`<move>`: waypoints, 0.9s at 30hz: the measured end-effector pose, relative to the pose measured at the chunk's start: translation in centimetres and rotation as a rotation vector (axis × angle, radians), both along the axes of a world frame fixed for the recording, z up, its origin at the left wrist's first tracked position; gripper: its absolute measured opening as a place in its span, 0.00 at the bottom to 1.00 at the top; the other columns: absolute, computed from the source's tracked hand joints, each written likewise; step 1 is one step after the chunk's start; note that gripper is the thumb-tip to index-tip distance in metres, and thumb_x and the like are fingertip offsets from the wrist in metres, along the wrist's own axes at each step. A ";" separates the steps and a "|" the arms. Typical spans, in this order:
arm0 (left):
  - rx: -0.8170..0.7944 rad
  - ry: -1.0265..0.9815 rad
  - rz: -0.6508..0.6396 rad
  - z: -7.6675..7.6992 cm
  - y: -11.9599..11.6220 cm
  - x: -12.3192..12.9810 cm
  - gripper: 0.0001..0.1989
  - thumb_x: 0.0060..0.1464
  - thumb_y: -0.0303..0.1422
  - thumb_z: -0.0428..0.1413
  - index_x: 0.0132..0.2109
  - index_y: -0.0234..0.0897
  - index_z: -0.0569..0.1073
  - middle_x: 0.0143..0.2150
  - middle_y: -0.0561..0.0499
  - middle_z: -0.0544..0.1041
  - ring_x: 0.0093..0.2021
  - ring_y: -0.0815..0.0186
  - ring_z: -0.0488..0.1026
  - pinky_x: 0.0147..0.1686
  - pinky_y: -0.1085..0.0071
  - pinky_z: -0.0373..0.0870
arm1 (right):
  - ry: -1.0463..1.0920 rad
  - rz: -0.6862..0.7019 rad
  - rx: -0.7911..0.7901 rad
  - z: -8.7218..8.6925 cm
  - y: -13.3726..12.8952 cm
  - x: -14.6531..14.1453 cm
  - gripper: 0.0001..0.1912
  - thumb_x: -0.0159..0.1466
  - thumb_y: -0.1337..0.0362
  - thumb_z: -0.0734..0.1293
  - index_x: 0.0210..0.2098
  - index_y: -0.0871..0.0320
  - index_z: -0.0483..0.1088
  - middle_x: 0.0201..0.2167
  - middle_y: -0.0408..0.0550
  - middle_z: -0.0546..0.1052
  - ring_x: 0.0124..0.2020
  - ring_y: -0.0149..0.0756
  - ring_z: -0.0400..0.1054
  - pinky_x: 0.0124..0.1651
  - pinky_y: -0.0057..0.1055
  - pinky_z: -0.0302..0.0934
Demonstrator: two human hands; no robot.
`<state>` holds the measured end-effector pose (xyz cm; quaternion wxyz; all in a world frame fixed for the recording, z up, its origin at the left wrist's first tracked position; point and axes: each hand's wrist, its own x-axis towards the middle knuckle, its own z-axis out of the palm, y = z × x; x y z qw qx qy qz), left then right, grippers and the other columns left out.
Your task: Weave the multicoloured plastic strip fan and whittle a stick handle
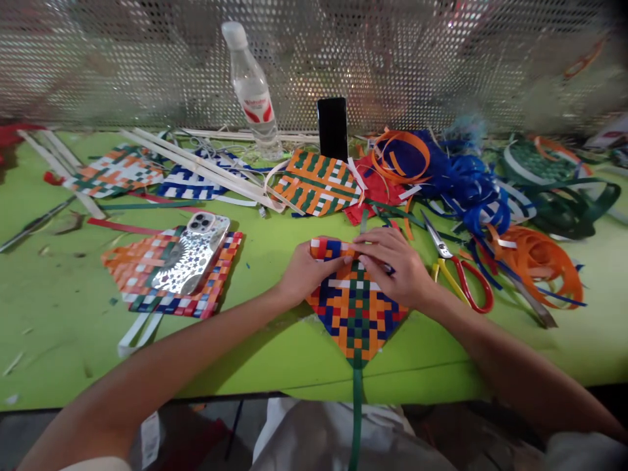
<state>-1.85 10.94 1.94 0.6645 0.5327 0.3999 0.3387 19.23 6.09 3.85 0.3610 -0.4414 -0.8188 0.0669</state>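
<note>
My readout from the head view | upper middle of the frame: clear plastic bottle with a white cap (248, 77) carries a red-and-white paper label (258, 110), brand lettering seemingly starting with W, the rest too blurred for me | lower left: white rectangular slip (150, 438), faint marks I can't read

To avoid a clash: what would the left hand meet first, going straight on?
The left hand, already on the woven piece, would likely meet the right hand first; depth between them is unclear.

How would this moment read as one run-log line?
left hand: holding multicolored woven piece; right hand: touching its far end; scissors: on green table, unheld
</note>
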 end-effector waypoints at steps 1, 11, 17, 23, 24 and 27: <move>-0.002 0.005 -0.008 0.0 -0.1 0.0 0.17 0.46 0.41 0.72 0.37 0.33 0.81 0.36 0.47 0.83 0.34 0.65 0.76 0.36 0.69 0.75 | 0.064 -0.035 -0.027 0.1 -0.1 -0.2 0.15 0.71 0.69 0.66 0.55 0.53 0.76 0.49 0.52 0.80 0.53 0.44 0.73 0.56 0.47 0.69; 0.136 0.135 -0.043 0.6 -1.0 0.3 0.17 0.45 0.35 0.70 0.36 0.37 0.71 0.29 0.56 0.76 0.29 0.70 0.70 0.28 0.74 0.67 | 0.007 -0.114 -0.347 1.1 -0.2 0.6 0.07 0.70 0.59 0.69 0.41 0.54 0.79 0.43 0.51 0.76 0.48 0.44 0.69 0.52 0.45 0.63; 0.096 0.115 -0.096 0.4 -1.3 0.4 0.17 0.46 0.36 0.69 0.35 0.38 0.68 0.27 0.57 0.73 0.27 0.71 0.68 0.26 0.74 0.65 | 0.024 -0.067 -0.339 1.1 0.2 0.6 0.08 0.67 0.60 0.72 0.32 0.54 0.76 0.32 0.46 0.75 0.42 0.41 0.66 0.49 0.42 0.59; 0.095 0.120 -0.108 0.2 -1.0 0.2 0.18 0.46 0.37 0.70 0.36 0.38 0.68 0.28 0.57 0.73 0.28 0.70 0.68 0.27 0.73 0.67 | 0.085 -0.057 -0.348 0.6 0.3 0.1 0.11 0.68 0.63 0.69 0.28 0.55 0.69 0.30 0.45 0.72 0.38 0.38 0.64 0.47 0.41 0.57; 0.105 0.121 -0.109 0.2 -0.9 0.2 0.18 0.46 0.37 0.70 0.36 0.38 0.69 0.28 0.57 0.73 0.28 0.70 0.68 0.27 0.73 0.67 | 0.086 -0.055 -0.345 0.5 0.3 0.0 0.11 0.68 0.64 0.68 0.29 0.55 0.68 0.30 0.44 0.72 0.38 0.38 0.64 0.47 0.41 0.57; 0.125 0.137 -0.112 0.3 -0.7 0.1 0.17 0.46 0.37 0.70 0.37 0.38 0.70 0.28 0.57 0.73 0.28 0.70 0.68 0.27 0.74 0.66 | 0.099 -0.057 -0.330 0.2 0.3 -0.1 0.10 0.68 0.66 0.67 0.29 0.55 0.66 0.30 0.44 0.71 0.38 0.38 0.64 0.48 0.42 0.56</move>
